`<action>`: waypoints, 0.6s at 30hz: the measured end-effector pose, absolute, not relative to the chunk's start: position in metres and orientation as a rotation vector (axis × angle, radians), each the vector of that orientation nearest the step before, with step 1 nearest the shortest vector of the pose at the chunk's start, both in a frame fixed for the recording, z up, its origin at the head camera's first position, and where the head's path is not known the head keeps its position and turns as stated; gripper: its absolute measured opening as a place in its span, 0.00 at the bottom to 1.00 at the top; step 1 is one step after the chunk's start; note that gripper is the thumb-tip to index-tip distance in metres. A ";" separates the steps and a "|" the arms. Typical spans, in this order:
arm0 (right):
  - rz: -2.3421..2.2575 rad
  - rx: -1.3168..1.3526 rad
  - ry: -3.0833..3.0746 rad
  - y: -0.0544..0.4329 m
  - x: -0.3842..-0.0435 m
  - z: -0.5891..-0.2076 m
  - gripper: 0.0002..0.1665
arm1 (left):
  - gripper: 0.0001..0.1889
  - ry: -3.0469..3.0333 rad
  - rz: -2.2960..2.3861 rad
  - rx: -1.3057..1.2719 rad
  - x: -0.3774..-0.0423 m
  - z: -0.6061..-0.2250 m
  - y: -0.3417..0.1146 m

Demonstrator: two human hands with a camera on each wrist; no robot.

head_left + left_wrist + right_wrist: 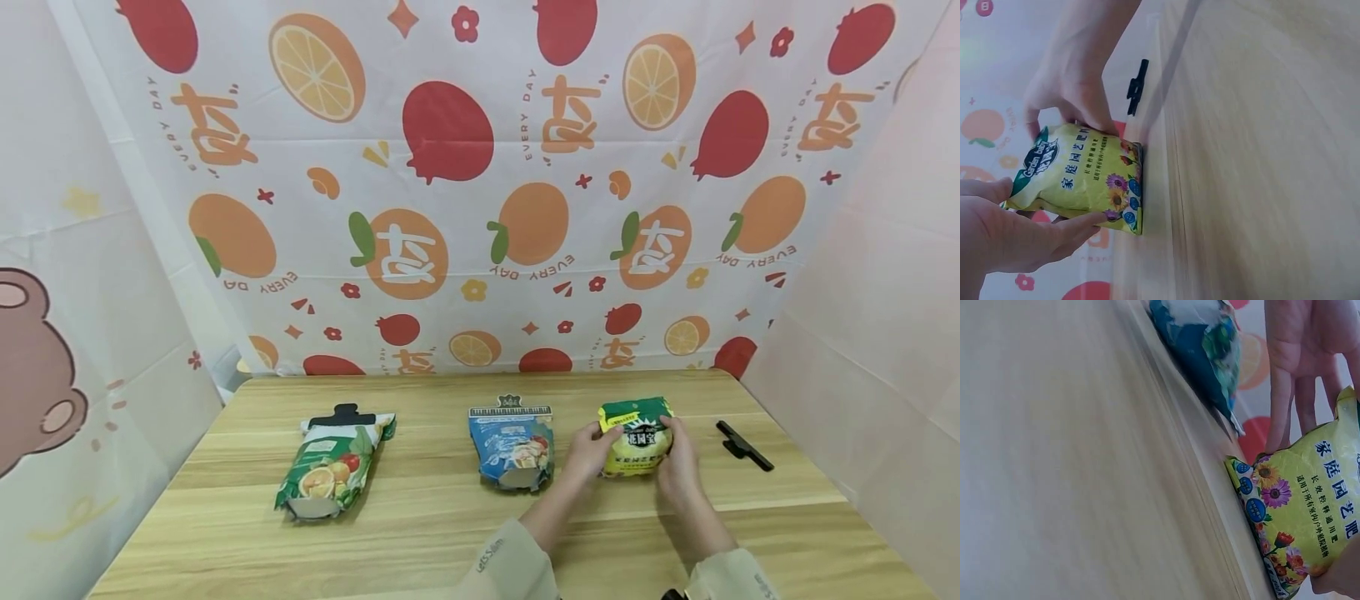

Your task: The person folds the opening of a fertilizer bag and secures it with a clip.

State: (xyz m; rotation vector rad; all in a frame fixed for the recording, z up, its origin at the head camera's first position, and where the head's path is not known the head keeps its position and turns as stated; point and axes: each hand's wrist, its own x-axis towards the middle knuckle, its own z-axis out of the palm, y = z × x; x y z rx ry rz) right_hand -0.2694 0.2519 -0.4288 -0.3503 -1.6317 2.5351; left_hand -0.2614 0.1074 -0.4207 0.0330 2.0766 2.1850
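Note:
A yellow and green bag of garden fertilizer [636,454] stands upright at the right of the table, its printed front turned towards me. My left hand [588,452] grips its left side, thumb near the upper corner and fingers stretched along the lower edge in the left wrist view. On the opposite side my right hand [681,467] holds the bag, with fingertips close to the green top. Flowers are printed along the bag's lower end [1275,494]. To the right of that hand lies a long black sealing clip [744,446], apart from the bag.
A blue bag [510,450] closed with a decorated clip [510,408] stands left of my hands. Farther left leans a green and white bag [330,471] with a black clip [343,417]. A fruit-print curtain [450,250] hangs behind the wooden table [420,533].

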 end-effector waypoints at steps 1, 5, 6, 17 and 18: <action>2.540 -0.343 -1.632 0.250 -0.269 -0.429 0.37 | 0.18 2.067 2.183 0.036 -0.261 -0.420 0.105; 2.562 -0.329 -1.618 0.243 -0.268 -0.429 0.37 | 0.20 2.030 2.168 0.036 -0.260 -0.420 0.095; 2.566 -0.330 -1.606 0.242 -0.268 -0.430 0.37 | 0.20 2.016 2.169 0.033 -0.260 -0.419 0.093; 2.575 -0.326 -1.613 0.234 -0.268 -0.431 0.36 | 0.18 2.076 2.094 0.064 -0.257 -0.415 0.079; 2.574 -0.323 -1.613 0.234 -0.268 -0.432 0.36 | 0.18 2.097 2.079 0.073 -0.257 -0.415 0.078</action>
